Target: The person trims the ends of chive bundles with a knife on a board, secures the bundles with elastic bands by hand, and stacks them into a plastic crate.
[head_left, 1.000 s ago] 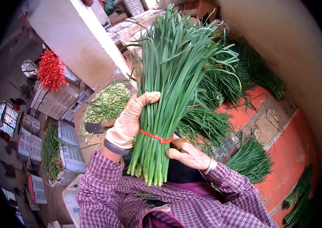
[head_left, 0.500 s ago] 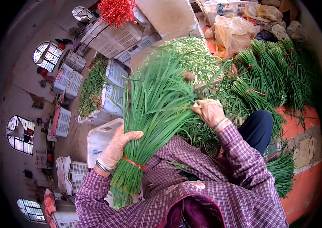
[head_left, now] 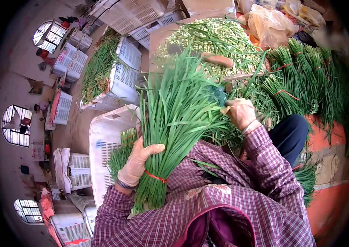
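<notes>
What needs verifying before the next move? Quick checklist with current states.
1. Left hand secure on the green bundle: ok, wrapped around it just above the tie.
2. Red tie around the bundle: ok, in place toward the lower end; tightness cannot tell.
3. Right hand grip: cannot tell; it is at the leaf tips, finger contact unclear.
4. Leaves gathered straight: not ok, they fan out toward the right hand.
5. Wooden handle out of both hands: ok, lying on the chopped pieces.
6. White crate unoccupied: not ok, greens inside.
</notes>
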Motion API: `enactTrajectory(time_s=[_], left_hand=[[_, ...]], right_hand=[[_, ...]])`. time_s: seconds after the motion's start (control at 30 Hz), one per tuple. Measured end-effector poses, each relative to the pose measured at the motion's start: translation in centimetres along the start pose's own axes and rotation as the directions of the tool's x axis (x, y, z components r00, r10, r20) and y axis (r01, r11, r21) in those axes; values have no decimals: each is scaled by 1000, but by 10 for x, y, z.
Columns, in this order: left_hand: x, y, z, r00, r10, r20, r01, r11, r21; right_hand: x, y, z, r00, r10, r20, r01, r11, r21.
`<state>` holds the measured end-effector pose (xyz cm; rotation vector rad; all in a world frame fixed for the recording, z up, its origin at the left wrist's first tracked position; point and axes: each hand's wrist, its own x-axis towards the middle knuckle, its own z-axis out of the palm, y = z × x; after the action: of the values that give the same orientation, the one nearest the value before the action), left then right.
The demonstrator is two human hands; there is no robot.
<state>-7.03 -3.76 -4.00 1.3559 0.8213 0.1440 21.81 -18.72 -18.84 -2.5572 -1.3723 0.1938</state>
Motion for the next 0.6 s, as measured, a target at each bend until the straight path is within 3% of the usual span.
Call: enactTrajectory(time_s=[0.03, 0.07, 0.13, 0.2, 0.27, 0.3, 0.33, 0.47, 0.53, 0.6], left_hand=[[-1, -4, -1, 1000, 0, -12, 0, 1000, 1], [-2, -6, 0, 1000, -1, -19, 1, 1000, -2], [-5, -12, 7, 1000, -1, -27, -1, 998, -57], [-4, -16, 14, 1000, 4, -28, -4, 1000, -31], [-5, -18, 18, 999, 16, -40, -15, 999, 29], [-6, -19, 21, 998, 29, -57, -27, 999, 35], [-7, -21, 23, 998, 30, -58, -28, 999, 35], [-13, -26, 31, 995, 56, -84, -55, 998, 11], [-13, -33, 27, 994, 88, -58, -90, 995, -37], [-14, -34, 29, 995, 79, -63, -81, 996, -38]], right_hand=[[-5, 20, -1, 999, 36, -34, -38, 997, -63], [-21, 25, -19, 928, 30, -372, 64, 969, 237], [-36, 19, -62, 834, 48, -549, 155, 936, 317], [-45, -2, -96, 828, 184, -530, 159, 829, 536], [-56, -31, -116, 887, 190, -420, 251, 566, 785], [-58, -41, -123, 935, 125, -333, 232, 497, 837], [-54, -47, -115, 924, 12, -381, 327, 491, 807], [-42, -70, -95, 969, -100, -227, 247, 448, 859], [-39, -80, -84, 976, -72, -206, 215, 484, 848], [-40, -86, -76, 995, -5, -100, 93, 397, 913]])
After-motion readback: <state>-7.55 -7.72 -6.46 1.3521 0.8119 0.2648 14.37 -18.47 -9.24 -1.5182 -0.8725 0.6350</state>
